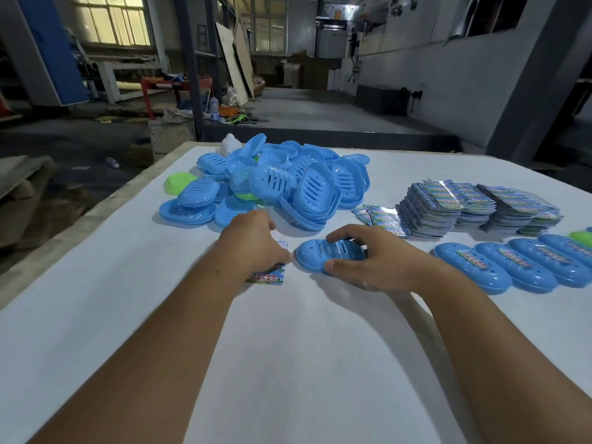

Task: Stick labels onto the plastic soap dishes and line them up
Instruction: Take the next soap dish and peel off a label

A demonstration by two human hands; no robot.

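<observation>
— Saw what on the big white bench (96, 315)?

— Saw a heap of blue dishes (275, 181) at the far side. Saw label stacks (474, 206) to the right of it. Saw a row of labelled dishes (512, 267) by the right edge.

— And closer in?

— Found one bare soap dish (320, 254) flat on the bench, slotted face up. Clamped by the right grip (374, 261), thumb on the near rim, fingers over the far rim.

— And the label (269, 277)?

— Lay just left of that dish, under the left grip (253, 245). Couldn't tell if pinched or only pressed. Couldn't see the fingers.

— Needed what to stick it well?

— Probably needed to hold the dish still, lift the label by one edge, lay it straight along the middle and rub it flat.
</observation>
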